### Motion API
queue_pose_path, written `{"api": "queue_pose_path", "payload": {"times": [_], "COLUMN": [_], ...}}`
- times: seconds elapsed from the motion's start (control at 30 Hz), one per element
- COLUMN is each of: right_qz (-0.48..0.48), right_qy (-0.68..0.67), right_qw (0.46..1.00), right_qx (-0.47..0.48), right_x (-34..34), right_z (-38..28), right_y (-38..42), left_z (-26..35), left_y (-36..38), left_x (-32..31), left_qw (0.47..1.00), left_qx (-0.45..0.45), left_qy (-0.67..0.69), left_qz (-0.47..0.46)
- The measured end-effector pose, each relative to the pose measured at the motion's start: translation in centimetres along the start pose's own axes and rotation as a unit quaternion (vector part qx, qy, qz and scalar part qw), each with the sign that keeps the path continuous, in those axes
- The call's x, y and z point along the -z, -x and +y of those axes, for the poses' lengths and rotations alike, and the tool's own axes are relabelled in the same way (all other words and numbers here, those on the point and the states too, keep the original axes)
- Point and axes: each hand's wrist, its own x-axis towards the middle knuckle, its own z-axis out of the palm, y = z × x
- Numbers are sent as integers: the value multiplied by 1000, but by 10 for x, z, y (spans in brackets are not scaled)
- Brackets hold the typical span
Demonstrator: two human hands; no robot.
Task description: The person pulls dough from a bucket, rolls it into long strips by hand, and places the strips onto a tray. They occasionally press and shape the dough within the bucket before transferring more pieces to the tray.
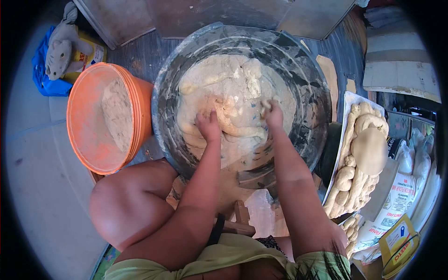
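A wide dark tub (311,93), dusted with flour, stands in front of me. Inside, thick ropes of pale dough (240,130) lie on and partly under loose flour (205,72). My left hand (208,126) is down at the left end of the front dough rope, thumb and fingers apart, fingertips partly lost in flour. To the right of that rope, my right hand (274,115) has its fingers curled around a small piece of dough (267,104), just above the floury surface. Another dough strip (253,84) rises toward the back of the heap.
Left of the tub sits a stack of orange buckets (133,109) with flour in the top one. A tray of dough ropes (343,179) is at right, near flour sacks (389,205) and a yellow container (398,242). Panels (200,18) stand behind the tub.
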Motion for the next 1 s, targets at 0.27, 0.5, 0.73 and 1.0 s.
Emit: {"api": "queue_pose_path", "payload": {"times": [0.27,0.5,0.73,1.0], "right_qz": [-102,216,138,-278], "right_qy": [-522,-320,-33,-523], "right_qw": [846,921,969,805], "right_qx": [-44,49,203,5], "right_x": [129,179,213,360], "right_z": [-157,-208,-224,-148], "right_y": [55,93,151,175], "left_z": [120,166,211,236], "left_y": [89,192,266,360], "left_x": [-55,-25,13,-38], "left_qw": [865,807,807,766], "left_qx": [-18,-200,-70,-103], "left_qy": [286,170,333,338], "left_qz": [-412,-528,-482,-538]}}
